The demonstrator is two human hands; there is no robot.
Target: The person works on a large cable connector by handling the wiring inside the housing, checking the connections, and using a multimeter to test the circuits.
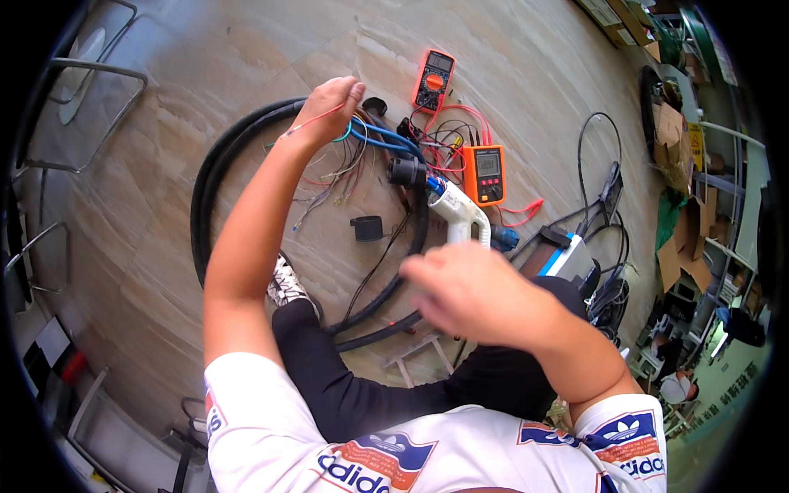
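Note:
My left hand (332,108) is closed in a fist over the far side of a coiled thick black cable (205,193). A thin red wire (315,120) comes out of it and lies across my wrist. Blue wires (382,135) and a bundle of loose thin wires (349,168) spread beside that hand. Nearer to me, my right hand (468,292) is smeared by motion, and its fingers cannot be made out. Just beyond it lies a white charging-gun housing (460,209), with a black round collar (406,171) and blue wires at its far end.
An orange meter (486,187) and a red multimeter (433,80) lie on the tiled floor with red and black leads. A black ring (367,228) sits inside the coil. A box-shaped device (567,259) with cables stands at right. Metal-framed chairs (99,70) are at left, cardboard (686,246) far right.

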